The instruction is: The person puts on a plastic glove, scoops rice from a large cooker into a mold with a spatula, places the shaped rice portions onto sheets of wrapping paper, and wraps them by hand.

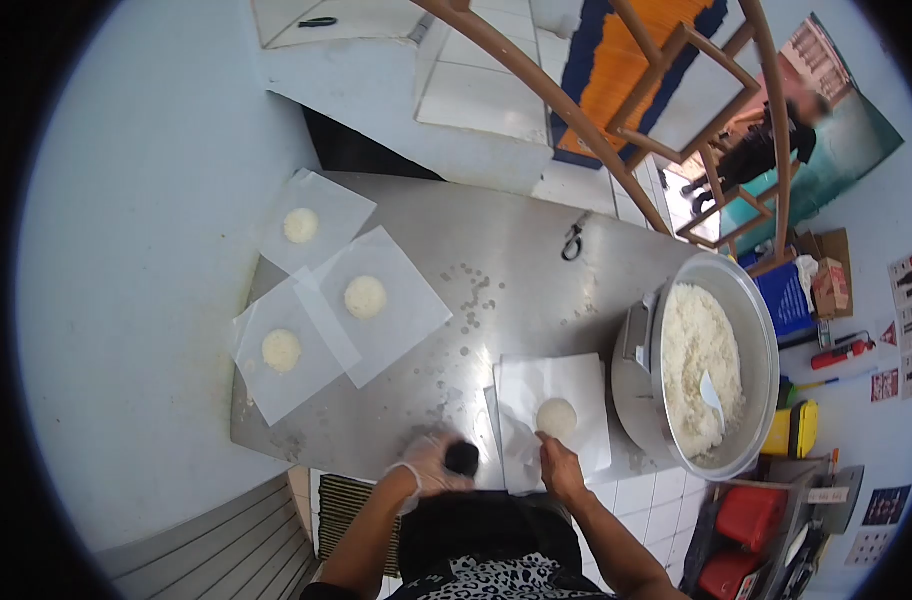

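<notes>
My left hand [428,468], in a clear plastic glove, is closed around a dark round object [462,458], perhaps a mould or cup, at the table's near edge. To its right lies a stack of white paper sheets [551,370] with a round patty of white rice [556,418] on top. My bare right hand [564,470] pinches the top paper sheet just below that patty. On the left, three overlapping sheets each carry a rice round: the far one [301,226], the middle one [365,297] and the near one [281,350].
A large metal pot [631,400] of cooked rice [691,350] stands right, with a pale scoop [712,395] in it. Scissors [574,242] lie on the wet-spotted steel table [516,270]. A brown railing [536,75] borders the far side; a person [776,140] is beyond it.
</notes>
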Tool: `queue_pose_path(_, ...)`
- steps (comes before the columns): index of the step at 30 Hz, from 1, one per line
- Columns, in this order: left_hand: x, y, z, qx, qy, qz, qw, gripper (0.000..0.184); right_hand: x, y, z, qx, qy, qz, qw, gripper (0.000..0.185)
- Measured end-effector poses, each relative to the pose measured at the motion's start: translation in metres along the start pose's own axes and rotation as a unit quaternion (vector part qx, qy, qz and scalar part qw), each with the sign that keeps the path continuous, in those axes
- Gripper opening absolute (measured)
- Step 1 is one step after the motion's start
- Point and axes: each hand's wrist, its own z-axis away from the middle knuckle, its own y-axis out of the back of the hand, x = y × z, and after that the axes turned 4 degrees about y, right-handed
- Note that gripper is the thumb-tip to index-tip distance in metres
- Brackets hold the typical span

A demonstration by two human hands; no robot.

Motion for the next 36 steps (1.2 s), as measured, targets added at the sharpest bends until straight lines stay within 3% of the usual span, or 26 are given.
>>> queue_pose_path(3,0.015,-0.015,-0.021,-0.199,-0.027,-0.128,0.971,0.122,-0.015,0.01,-0.021,-0.108,0.042,0.016,0.993,0.038)
queue_pose_path(5,0.039,-0.018,-0.026,-0.24,-0.029,-0.096,0.966,0.124,-0.016,0.009,-0.036,-0.147,0.052,0.004,0.988,0.04)
queue_pose_path(6,0.049,-0.019,-0.031,-0.259,-0.032,-0.08,0.962,0.125,-0.013,0.005,-0.047,-0.117,0.062,0.004,0.991,0.032)
queue_pose_path(9,0.052,-0.035,-0.052,-0.278,0.018,-0.063,0.958,0.131,0.002,-0.005,-0.094,-0.154,0.075,0.052,0.984,0.023)
queue_pose_path(10,0.051,-0.039,-0.054,-0.28,0.023,-0.056,0.958,0.132,-0.005,-0.005,-0.112,-0.14,0.054,0.069,0.986,0.016)
queue_pose_path(12,0.046,-0.041,-0.06,-0.277,0.032,-0.044,0.959,0.135,-0.016,-0.005,-0.156,-0.213,-0.059,-0.014,0.975,0.016)
queue_pose_path(17,0.031,-0.061,-0.066,-0.241,0.035,-0.034,0.969,0.137,-0.028,-0.03,-0.269,-0.23,-0.119,0.033,0.965,0.013)
queue_pose_path(20,0.018,-0.078,-0.076,-0.196,0.019,-0.016,0.98,0.134,-0.038,-0.05,-0.334,-0.227,-0.084,0.04,0.969,0.018)
queue_pose_path(22,0.015,-0.083,-0.077,-0.184,0.018,-0.005,0.983,0.133,-0.064,-0.063,-0.374,-0.199,-0.027,0.156,0.967,0.021)
queue_pose_path(24,0.02,-0.077,-0.072,-0.188,0.032,-0.005,0.982,0.132,-0.081,-0.078,-0.396,-0.097,0.067,0.069,0.991,0.013)
queue_pose_path(27,0.031,-0.065,-0.06,-0.202,0.04,-0.002,0.978,0.131,-0.114,-0.078,-0.392,-0.013,0.138,-0.161,0.977,0.029)
queue_pose_path(30,0.043,-0.053,-0.054,-0.22,0.072,-0.016,0.973,0.128,-0.144,-0.03,-0.361,-0.047,0.179,-0.217,0.958,0.036)
queue_pose_path(32,0.028,-0.068,-0.061,-0.163,0.048,-0.029,0.985,0.122,-0.127,-0.004,-0.315,-0.143,0.147,-0.181,0.962,0.036)
queue_pose_path(34,0.016,-0.075,-0.063,-0.058,0.02,0.001,0.998,0.109,-0.124,0.021,-0.239,0.081,0.234,-0.068,0.966,0.03)
queue_pose_path(35,0.024,-0.063,-0.056,0.004,0.014,0.008,1.0,0.108,-0.108,0.032,-0.206,0.118,0.219,-0.038,0.968,0.03)
queue_pose_path(36,0.042,-0.046,-0.042,0.068,0.005,0.016,0.998,0.108,-0.083,0.037,-0.173,0.091,0.124,-0.027,0.988,0.03)
